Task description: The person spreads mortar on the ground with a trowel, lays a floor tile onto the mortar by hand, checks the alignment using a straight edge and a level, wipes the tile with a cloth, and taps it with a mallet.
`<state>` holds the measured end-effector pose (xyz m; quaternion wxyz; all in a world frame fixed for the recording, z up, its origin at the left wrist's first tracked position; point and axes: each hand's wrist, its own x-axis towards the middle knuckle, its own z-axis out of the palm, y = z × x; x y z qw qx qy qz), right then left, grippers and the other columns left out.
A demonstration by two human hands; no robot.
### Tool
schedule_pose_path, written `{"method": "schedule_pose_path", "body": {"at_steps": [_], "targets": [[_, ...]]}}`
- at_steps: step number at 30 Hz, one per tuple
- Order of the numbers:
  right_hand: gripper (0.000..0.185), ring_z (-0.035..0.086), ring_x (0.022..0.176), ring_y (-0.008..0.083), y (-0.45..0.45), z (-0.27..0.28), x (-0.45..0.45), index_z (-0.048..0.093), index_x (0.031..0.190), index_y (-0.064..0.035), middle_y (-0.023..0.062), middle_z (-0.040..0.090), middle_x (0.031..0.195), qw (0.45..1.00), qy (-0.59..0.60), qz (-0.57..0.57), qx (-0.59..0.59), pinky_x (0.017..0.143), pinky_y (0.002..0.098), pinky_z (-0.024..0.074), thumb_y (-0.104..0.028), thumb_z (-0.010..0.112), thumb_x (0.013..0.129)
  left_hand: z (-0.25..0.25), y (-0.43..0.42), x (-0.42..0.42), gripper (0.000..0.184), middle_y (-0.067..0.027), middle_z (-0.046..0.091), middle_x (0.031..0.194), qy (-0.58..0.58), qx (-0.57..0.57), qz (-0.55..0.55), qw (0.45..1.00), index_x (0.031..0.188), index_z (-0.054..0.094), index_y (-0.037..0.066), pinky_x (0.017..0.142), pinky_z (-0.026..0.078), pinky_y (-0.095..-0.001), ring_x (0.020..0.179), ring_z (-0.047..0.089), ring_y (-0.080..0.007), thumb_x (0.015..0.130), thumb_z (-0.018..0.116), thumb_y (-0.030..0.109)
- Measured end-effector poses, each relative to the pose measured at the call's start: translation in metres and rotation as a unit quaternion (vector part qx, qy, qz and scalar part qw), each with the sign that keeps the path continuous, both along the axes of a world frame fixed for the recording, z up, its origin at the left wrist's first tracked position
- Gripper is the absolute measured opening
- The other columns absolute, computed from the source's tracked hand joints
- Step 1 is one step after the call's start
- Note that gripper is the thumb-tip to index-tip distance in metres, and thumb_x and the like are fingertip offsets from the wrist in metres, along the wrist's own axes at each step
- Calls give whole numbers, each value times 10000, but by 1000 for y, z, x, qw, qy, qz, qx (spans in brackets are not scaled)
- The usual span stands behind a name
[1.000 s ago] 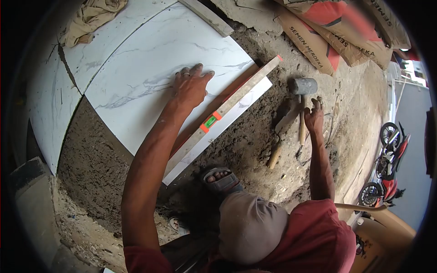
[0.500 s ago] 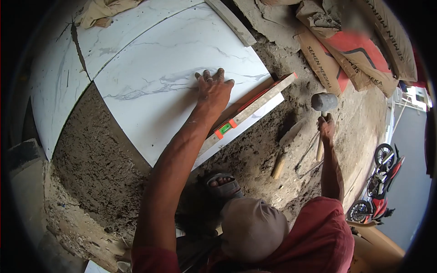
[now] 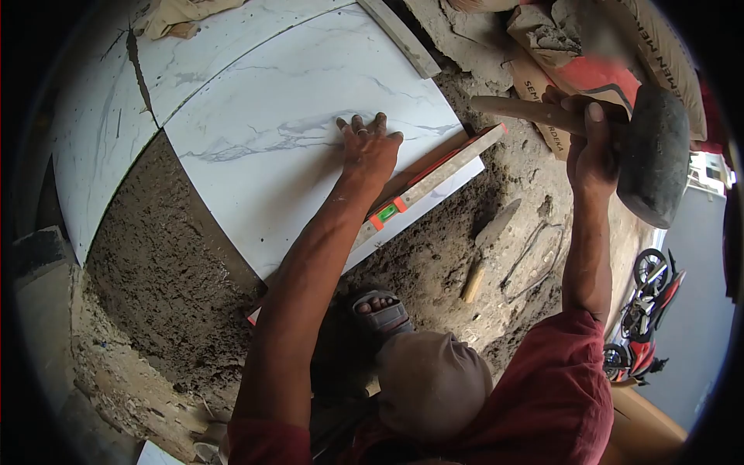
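A large white marbled tile (image 3: 263, 101) lies on wet mortar. My left hand (image 3: 369, 155) rests on it with fingers spread and a ring on one finger. A spirit level (image 3: 434, 178) with an orange-framed green vial stands along the tile's right edge, just right of that hand. My right hand (image 3: 593, 147) is raised at the right, fingers wrapped round a mallet near its head. The mallet's black head (image 3: 656, 155) points right, its wooden handle left. Below lies a trowel (image 3: 496, 225) with a wooden handle on the ground.
Cement bags (image 3: 659, 54) lie at the upper right. Rough mortar (image 3: 167, 263) spreads at the lower left beside laid tiles (image 3: 85, 147). A grey bar (image 3: 399, 39) lies along the tile's top edge. A sandaled foot (image 3: 380, 310) is below the level. A motorcycle (image 3: 645, 310) stands far right.
My right hand has taken hold of the mallet and lifted it from the ground, turning its head to the right. My left hand stays on the tile. The view has shifted somewhat.
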<state>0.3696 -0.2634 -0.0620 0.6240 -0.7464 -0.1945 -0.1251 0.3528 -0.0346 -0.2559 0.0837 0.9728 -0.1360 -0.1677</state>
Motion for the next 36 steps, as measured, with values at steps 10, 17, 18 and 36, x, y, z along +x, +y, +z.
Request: {"method": "schedule_pose_path", "body": {"at_steps": [10,17,18,36], "targets": [[86,683,805,333,0,-103,19,551,942,7,132,634,846,978,10,-118,-175,824,493,560,-62,590,908,5,0,-1,396,-95,304,1514,13,2,-4,1000,1302,537,295,1089,125,-658,1346,316,-438,953,385,187],[119,682,804,286,9,-82,11,544,921,23,113,627,806,991,53,-106,66,789,457,573,-78,606,906,-2,-2,0,396,-102,307,1511,-2,12,-7,1000,1307,531,287,1081,124,-670,1342,317,-450,960,360,202],[125,683,799,290,1,-97,13,545,918,26,115,626,804,988,22,-131,-72,785,456,575,-85,601,911,-2,-2,-1,396,-102,307,1511,-2,13,-7,1000,1307,531,287,1081,124,-670,1342,317,-450,960,360,202],[184,688,820,244,-4,-104,14,556,971,37,139,658,858,963,98,-150,-200,745,368,586,-116,629,900,0,-1,-3,431,-96,305,1513,2,0,-4,1000,1316,524,292,1064,120,-697,1337,324,-455,929,418,134]]}}
